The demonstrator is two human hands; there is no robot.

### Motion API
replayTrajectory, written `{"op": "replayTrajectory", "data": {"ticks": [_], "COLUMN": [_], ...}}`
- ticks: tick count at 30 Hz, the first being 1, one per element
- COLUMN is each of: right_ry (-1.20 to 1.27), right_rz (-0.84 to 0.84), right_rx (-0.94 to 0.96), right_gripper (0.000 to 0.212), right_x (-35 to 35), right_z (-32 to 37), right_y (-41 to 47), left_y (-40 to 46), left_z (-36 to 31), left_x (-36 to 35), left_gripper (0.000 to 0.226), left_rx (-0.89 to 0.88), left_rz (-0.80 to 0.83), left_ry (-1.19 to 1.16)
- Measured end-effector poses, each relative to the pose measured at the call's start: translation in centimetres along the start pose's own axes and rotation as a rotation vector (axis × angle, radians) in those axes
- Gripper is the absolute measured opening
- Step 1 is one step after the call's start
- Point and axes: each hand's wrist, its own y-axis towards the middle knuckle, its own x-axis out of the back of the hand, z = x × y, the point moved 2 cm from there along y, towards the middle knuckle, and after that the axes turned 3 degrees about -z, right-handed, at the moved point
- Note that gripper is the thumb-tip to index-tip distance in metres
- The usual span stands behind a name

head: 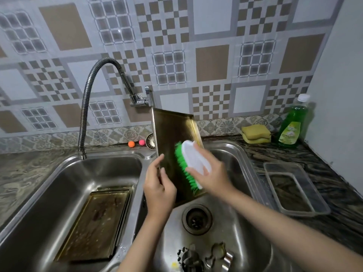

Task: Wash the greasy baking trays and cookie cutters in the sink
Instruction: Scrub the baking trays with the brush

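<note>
Sink of stainless steel, two basins, serves as the landmark; it is set into a dark stone-patterned bench. Behind its left basin rises a flexible metal tap hose, arching from a wall tap. In the left basin lie stacked greasy baking trays, flat on the bottom, brown residue and droplets on the top one. Over the right basin, another baking tray stands steeply tilted, lower edge down inside the basin beside the drain, upper edge toward the wall. Right of the sink on the bench sits a clear plastic container. At the bench's far right corner stands a green dish soap bottle, with yellow sponges just left of it. The left hand grips the tilted tray's left edge, fingers curled round it. The right hand holds a white scrub brush, fingers wrapped over its back, green bristles pressed against the tray's face. At the near side of the right basin lie metal cookie cutters. Behind the sink, at the wall, rest an orange and a pink ball.
</note>
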Motion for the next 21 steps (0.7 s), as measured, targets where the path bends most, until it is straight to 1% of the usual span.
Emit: {"op": "replayTrajectory", "data": {"ticks": [1,3,4,5,6,8,9,10,11,14,15,17,20,21], "right_ry": [-0.005,-0.022,-0.027,-0.012,0.014,0.054,0.046,0.017,-0.022,-0.140,-0.125,-0.038,0.045,0.045], "right_rz": [-0.060,-0.253,-0.326,-0.348,-0.315,-0.156,-0.082,-0.048,-0.063,-0.269,-0.295,-0.239,-0.019,0.015], "right_rx": [-0.054,-0.156,-0.160,-0.135,-0.087,-0.002,0.010,0.013,-0.005,-0.156,-0.164,-0.107,0.009,0.019], "right_gripper": [0.074,0.072,0.071,0.071,0.070,0.070,0.070,0.069,0.069,0.068,0.067,0.065,0.060,0.060], "right_x": [0.8,2.2,2.1,1.5,0.7,-0.7,-0.8,-0.3,0.4,2.1,1.8,0.0,-1.9,-1.7], "right_z": [-0.5,-0.6,-0.2,0.6,1.2,1.6,1.3,0.8,0.2,-0.4,0.3,2.1,3.6,3.4], "right_y": [1.3,3.6,4.0,3.7,2.8,-0.1,-1.2,-1.4,-0.8,2.1,2.6,1.8,-2.0,-2.5], "left_y": [-0.1,-0.9,-1.2,-1.2,-1.0,-0.2,0.1,0.1,-0.1,-2.1,-2.5,-1.9,0.6,1.2], "left_z": [-0.4,-1.5,-1.9,-2.0,-1.8,-0.9,-0.3,0.1,0.1,-0.7,-0.9,-0.7,0.6,1.0], "left_x": [-0.2,-1.1,-1.6,-2.0,-2.3,-2.2,-1.7,-1.3,-0.9,-1.0,-1.1,-1.3,0.0,0.6], "left_gripper": [0.034,0.035,0.035,0.034,0.034,0.033,0.033,0.033,0.033,0.033,0.033,0.032,0.030,0.030], "left_rx": [-0.047,-0.152,-0.192,-0.209,-0.195,-0.080,-0.020,0.010,0.011,-0.041,-0.046,0.013,0.163,0.188], "left_rz": [0.014,0.068,0.092,0.104,0.098,0.038,0.011,-0.002,-0.003,0.076,0.092,0.055,-0.063,-0.075], "left_ry": [0.002,0.011,0.012,0.007,-0.003,-0.025,-0.032,-0.039,-0.046,-0.085,-0.100,-0.133,-0.199,-0.213]}}
